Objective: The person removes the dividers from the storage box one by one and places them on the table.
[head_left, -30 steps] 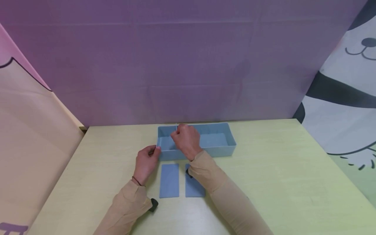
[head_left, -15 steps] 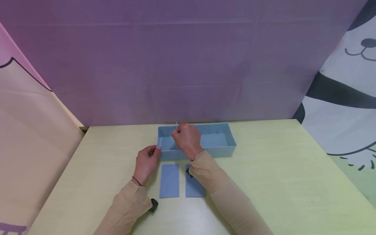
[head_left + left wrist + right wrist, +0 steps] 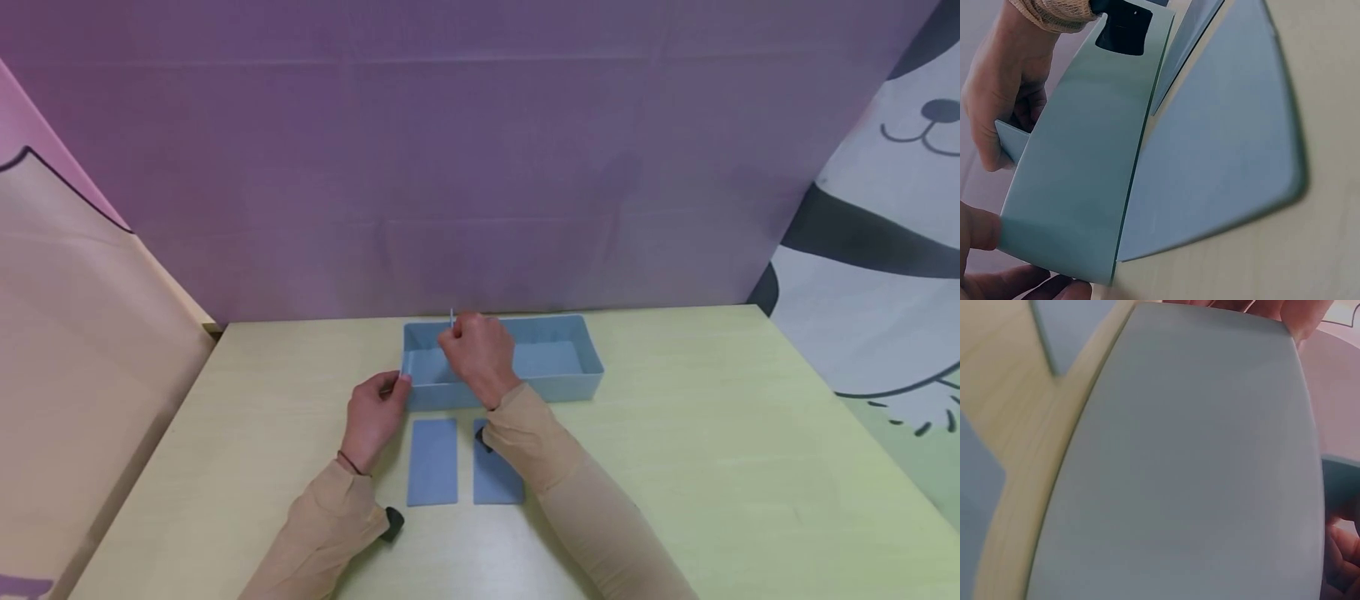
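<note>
A long light-blue open box (image 3: 555, 387) stands at the far side of the table. At its left end my left hand (image 3: 372, 417) grips the wall, thumb at the rim and fingers around the end, as the left wrist view shows. Over the box's left part is my right hand (image 3: 478, 354), its fingers curled around a thin blue panel (image 3: 1013, 142). That panel stands upright, and its top edge shows just left of the fist. Its lower part is hidden behind the box's front wall (image 3: 1185, 450) in both wrist views.
Two flat blue rectangular panels lie side by side in front of the box, the left panel (image 3: 432, 462) fully visible and the right panel (image 3: 498, 482) partly under the right sleeve. A purple cloth (image 3: 480, 167) hangs right behind the table's back edge.
My right hand has shifted very slightly up and to the right, and a little more of the held panel's top shows. My left hand and the box look unmoved.
</note>
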A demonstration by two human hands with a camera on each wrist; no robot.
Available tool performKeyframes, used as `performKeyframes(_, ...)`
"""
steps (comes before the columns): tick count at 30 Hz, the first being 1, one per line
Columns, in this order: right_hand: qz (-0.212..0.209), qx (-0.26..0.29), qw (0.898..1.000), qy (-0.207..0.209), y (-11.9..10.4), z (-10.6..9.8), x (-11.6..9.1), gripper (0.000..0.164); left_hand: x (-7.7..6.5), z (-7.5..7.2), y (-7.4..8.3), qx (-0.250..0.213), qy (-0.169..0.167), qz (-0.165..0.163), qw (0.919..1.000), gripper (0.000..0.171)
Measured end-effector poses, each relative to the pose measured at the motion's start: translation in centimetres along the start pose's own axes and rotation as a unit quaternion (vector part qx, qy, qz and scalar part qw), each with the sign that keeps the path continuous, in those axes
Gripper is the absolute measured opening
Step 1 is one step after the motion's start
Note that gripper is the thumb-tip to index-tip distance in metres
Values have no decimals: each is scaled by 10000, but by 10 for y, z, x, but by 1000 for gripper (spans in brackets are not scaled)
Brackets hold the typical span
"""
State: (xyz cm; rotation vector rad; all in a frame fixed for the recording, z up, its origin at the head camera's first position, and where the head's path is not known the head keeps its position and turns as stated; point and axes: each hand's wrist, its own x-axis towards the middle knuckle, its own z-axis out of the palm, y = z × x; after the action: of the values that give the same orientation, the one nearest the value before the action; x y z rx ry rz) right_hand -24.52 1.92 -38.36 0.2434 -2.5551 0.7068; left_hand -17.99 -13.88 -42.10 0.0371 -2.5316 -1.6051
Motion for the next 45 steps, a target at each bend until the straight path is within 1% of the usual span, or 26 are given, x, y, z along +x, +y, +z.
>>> performKeyframes(6, 30, -38, 10000, 26, -1, -2, 1, 30, 0, 0, 0, -36, -3, 11, 10000, 34)
performKeyframes(13, -38, 117, 9999, 76, -1, -4, 1, 30, 0, 0, 1, -30, -8, 5, 10000, 34)
performKeyframes(23, -17, 152, 9999, 78, -1, -5, 0, 30, 0, 0, 1, 31, 36, -31, 10000, 33)
performKeyframes(31, -106, 418, 9991, -12, -1, -9, -1, 30, 0, 0, 1, 47, 36, -1, 10000, 33)
performKeyframes(37, -95, 407, 9991, 82, -1, -11, 1, 30, 1, 1, 0, 55, 47, 5, 10000, 33)
performKeyframes(45, -57, 537, 9985, -7, 0, -12, 0, 29, 1, 2, -4, 145, 37, -38, 9999, 35)
